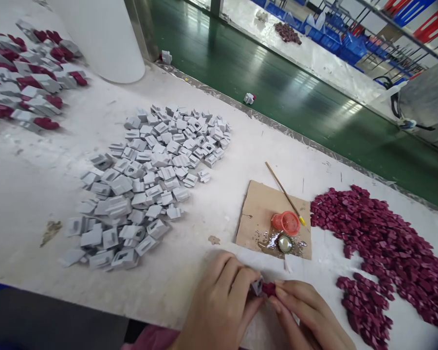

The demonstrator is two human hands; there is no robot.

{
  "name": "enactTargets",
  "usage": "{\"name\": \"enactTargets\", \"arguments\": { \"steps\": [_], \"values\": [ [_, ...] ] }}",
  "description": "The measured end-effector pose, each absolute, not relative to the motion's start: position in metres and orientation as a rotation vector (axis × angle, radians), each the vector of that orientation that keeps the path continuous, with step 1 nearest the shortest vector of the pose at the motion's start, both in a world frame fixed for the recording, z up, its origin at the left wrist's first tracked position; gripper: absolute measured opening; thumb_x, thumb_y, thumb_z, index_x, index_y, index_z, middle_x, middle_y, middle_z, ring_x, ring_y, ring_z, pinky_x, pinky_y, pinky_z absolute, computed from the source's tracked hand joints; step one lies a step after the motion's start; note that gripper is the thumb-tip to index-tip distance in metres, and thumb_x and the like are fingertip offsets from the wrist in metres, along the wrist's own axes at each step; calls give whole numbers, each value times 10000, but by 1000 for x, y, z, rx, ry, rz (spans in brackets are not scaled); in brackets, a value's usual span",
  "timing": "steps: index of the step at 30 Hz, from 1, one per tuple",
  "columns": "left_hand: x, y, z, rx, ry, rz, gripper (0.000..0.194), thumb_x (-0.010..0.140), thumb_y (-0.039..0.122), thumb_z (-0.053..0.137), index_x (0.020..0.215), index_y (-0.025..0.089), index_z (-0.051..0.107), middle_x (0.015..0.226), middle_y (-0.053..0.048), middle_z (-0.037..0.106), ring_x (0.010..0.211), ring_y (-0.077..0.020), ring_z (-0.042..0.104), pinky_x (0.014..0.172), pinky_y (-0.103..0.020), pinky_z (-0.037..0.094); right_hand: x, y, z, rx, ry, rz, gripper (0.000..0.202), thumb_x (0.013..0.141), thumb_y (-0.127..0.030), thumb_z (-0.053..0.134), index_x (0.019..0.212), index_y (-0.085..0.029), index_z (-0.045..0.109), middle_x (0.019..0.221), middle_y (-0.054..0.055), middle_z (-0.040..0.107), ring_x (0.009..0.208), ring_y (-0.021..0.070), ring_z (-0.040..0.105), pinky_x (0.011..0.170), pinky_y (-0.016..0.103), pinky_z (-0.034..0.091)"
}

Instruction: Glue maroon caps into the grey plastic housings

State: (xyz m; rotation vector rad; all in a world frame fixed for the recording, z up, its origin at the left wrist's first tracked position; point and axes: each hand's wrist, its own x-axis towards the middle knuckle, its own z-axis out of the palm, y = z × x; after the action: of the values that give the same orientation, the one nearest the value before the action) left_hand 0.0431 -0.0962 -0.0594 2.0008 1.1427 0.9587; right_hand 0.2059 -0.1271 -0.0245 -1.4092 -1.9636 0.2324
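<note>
Near the table's front edge, my left hand [224, 296] is closed around a small grey plastic part [256, 287], mostly covered by the fingers. My right hand [306, 311] pinches a small dark red piece [268, 289], whose end meets the grey part. Whether the two are joined cannot be made out. Just beyond my hands lies a cardboard square [253, 206] bearing a red cup [290, 222], a bottle cap with clear liquid [285, 243] and a thin brush [284, 193] across its edge. Some liquid is spilled on the cardboard.
Loose grey parts [156, 170] form a heap left of centre. Dark red pieces [383, 243] are piled at right. At far left lie grey parts with red pieces attached [29, 80], near a white cylinder [105, 39]. A green conveyor belt [219, 63] runs behind, carrying a part [249, 98].
</note>
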Motion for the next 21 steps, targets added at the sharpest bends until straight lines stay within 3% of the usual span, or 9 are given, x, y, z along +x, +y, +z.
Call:
{"name": "enactTargets", "arguments": {
  "steps": [6, 14, 17, 21],
  "values": [
    [45, -97, -60, 2015, 1169, 960, 108, 879, 105, 557, 965, 170, 550, 812, -57, 626, 806, -248, 588, 672, -371, 558, 219, -134, -29, -1359, -2197, 269, 246, 837, -90, 632, 1067, -167, 675, 919, 63, 734, 892, 188, 702, 705, 254, 627],
    [43, -99, -60, 2004, 1160, 949, 91, 912, 129, 525, 978, 172, 571, 825, -60, 637, 840, -249, 595, 721, -367, 561, 199, -123, -30, -1372, -1959, 356, 211, 848, -69, 631, 1012, -184, 696, 925, 53, 720, 849, 160, 699, 680, 234, 619],
    [42, -97, -59, 1962, 1158, 959, 126, 936, 140, 491, 1021, 175, 577, 880, -66, 656, 857, -234, 602, 747, -347, 550, 200, -125, -36, -1387, -1998, 462, 293, 868, -113, 625, 1148, -198, 645, 1005, 59, 705, 930, 165, 687, 760, 241, 607],
    [40, -96, -56, 1926, 1116, 952, 237, 964, 179, 484, 1194, 182, 538, 943, -58, 685, 890, -218, 603, 765, -316, 544, 214, -136, -44, -1635, -1849, 386, 488, 920, -309, 588, 1383, -225, 459, 1137, 77, 648, 919, 158, 673, 784, 261, 580]
  ]
}}
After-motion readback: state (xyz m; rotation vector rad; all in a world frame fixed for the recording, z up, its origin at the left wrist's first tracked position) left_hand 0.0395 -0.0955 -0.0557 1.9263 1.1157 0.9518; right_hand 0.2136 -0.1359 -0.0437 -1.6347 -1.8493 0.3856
